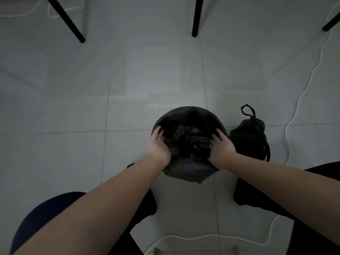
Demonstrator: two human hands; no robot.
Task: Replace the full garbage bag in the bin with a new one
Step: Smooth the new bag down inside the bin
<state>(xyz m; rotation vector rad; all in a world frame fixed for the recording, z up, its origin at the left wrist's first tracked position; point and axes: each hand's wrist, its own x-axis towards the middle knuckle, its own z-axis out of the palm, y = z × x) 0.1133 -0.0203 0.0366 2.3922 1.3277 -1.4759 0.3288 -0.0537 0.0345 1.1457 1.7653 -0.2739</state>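
Bin (191,109) stands on pale floor tiles (73,111), left hand (158,146) and right hand (221,149) pressing its liner (187,173), grips flat.

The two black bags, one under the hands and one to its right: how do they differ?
The open bag has its mouth spread wide in a round shape; the tied bag is closed, with a loop handle standing up. The left hand and the right hand rest on the open bag; no hand touches the tied bag. The tied bag looks narrower than the open bag. Both are black plastic.
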